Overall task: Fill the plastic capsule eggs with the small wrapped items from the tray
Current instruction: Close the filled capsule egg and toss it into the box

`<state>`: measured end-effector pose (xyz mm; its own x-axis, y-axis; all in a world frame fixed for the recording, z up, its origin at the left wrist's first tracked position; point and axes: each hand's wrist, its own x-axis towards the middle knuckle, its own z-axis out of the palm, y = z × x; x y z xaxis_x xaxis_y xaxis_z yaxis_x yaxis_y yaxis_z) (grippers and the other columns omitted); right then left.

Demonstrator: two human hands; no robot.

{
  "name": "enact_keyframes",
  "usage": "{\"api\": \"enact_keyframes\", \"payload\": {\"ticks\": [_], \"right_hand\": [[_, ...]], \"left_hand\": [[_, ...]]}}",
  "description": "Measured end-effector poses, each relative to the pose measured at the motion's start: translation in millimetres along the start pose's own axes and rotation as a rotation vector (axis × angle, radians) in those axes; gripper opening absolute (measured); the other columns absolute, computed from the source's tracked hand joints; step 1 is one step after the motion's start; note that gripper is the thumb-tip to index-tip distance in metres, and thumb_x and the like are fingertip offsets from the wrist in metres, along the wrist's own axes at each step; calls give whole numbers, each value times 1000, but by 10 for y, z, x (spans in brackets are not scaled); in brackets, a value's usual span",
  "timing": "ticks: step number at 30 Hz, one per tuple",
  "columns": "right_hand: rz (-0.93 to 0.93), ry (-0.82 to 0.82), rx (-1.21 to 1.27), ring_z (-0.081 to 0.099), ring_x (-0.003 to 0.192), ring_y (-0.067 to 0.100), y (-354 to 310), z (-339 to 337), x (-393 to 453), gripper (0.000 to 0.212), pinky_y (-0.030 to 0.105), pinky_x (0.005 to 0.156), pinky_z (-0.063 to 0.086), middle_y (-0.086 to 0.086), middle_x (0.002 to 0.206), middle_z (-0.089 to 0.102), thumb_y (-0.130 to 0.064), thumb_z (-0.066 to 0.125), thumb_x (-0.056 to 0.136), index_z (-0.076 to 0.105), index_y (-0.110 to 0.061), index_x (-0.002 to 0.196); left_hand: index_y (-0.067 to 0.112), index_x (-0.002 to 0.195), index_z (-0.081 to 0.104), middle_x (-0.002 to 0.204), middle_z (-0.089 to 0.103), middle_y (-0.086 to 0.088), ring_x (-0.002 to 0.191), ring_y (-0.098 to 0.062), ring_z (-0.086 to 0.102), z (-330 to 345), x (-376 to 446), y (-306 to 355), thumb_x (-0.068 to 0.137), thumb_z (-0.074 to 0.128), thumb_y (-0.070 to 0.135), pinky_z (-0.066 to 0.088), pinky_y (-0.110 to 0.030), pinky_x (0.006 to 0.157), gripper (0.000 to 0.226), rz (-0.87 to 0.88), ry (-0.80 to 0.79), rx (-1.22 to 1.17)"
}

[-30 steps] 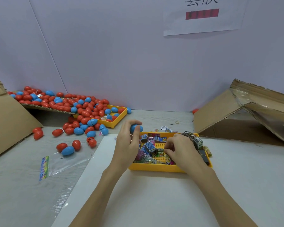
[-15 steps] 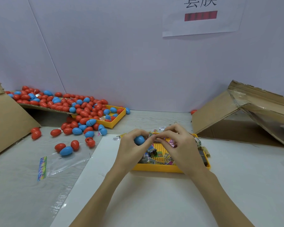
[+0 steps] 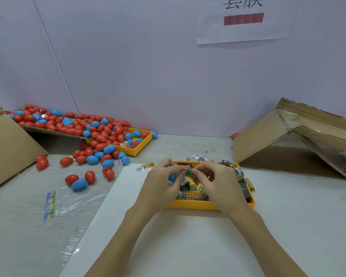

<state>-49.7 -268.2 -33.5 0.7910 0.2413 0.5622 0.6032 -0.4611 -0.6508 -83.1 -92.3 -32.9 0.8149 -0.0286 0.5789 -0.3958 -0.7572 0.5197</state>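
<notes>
A blue egg (image 3: 172, 176) sat gripped in the left hand (image 3: 161, 185), beside a small green item (image 3: 188, 172) pinched by the right hand (image 3: 218, 181), both above the yellow tray (image 3: 200, 204).

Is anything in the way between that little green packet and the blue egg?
Nothing visible. The right hand pinches the green packet right beside the blue egg gripped by the left hand, above the yellow tray.
</notes>
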Motion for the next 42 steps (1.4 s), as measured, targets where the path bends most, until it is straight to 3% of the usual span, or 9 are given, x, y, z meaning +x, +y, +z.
{"api": "enact_keyframes", "payload": {"ticks": [5,9,12,18,23,26,29,34,42], "right_hand": [[46,-120,-293,63,85,15,76,23,-12,35,38,79,53,0,89,69,-40,56,103,80,-18,92],[46,-22,-157,63,113,14,5,-8,-11,31,29,96,51,0,122,69,-29,54,105,73,-15,126],[87,-55,97,66,99,-1,-89,-31,-9,25,11,82,50,-13,111,73,-27,66,99,74,-22,122],[189,-87,164,70,80,4,-89,-20,-18,9,20,75,56,-8,84,76,-14,76,91,80,-18,99],[309,40,270,68,68,9,-34,-64,7,11,31,70,59,-5,70,73,-29,78,89,78,-21,83],[347,82,366,68,66,15,-25,-86,21,14,37,68,60,2,68,72,-29,75,92,77,-18,83],[336,99,421,66,64,10,-27,-82,20,12,26,60,57,0,70,73,-26,74,93,78,-18,86],[327,103,439,70,68,12,-17,-91,22,12,24,61,57,-3,74,75,-29,72,94,80,-21,90],[335,92,451,72,71,11,-31,-86,18,15,30,68,62,-4,78,78,-29,73,93,82,-18,99]], "left_hand": [[20,127,72,84,49,5,74,-13,51,-5,-7,-7,99,64,20,38,-15,62,29,-9,0,70],[15,106,78,83,56,6,81,-11,58,-17,22,-28,96,69,20,47,-22,65,15,-77,23,-27],[17,99,78,83,61,3,80,-12,59,-16,29,-10,93,72,23,49,-30,66,10,-76,-6,-88],[16,106,75,89,62,5,84,-11,60,-31,10,30,94,70,26,47,-21,70,16,-93,-96,-122],[34,117,42,118,54,-3,90,-12,58,-139,45,17,102,55,9,51,-22,78,32,-396,-237,-487],[27,122,52,116,66,-3,92,-9,67,-205,34,12,101,59,9,54,-22,77,29,-358,-260,-605],[22,129,60,108,75,-4,96,-16,73,-189,17,50,99,63,11,57,-24,82,31,-303,-268,-658],[21,130,64,112,74,0,106,-18,72,-168,17,76,96,67,13,57,-28,92,35,-242,-205,-623],[20,126,63,112,72,9,107,-11,70,-166,19,83,94,70,9,55,-19,89,35,-247,-179,-601]]}}
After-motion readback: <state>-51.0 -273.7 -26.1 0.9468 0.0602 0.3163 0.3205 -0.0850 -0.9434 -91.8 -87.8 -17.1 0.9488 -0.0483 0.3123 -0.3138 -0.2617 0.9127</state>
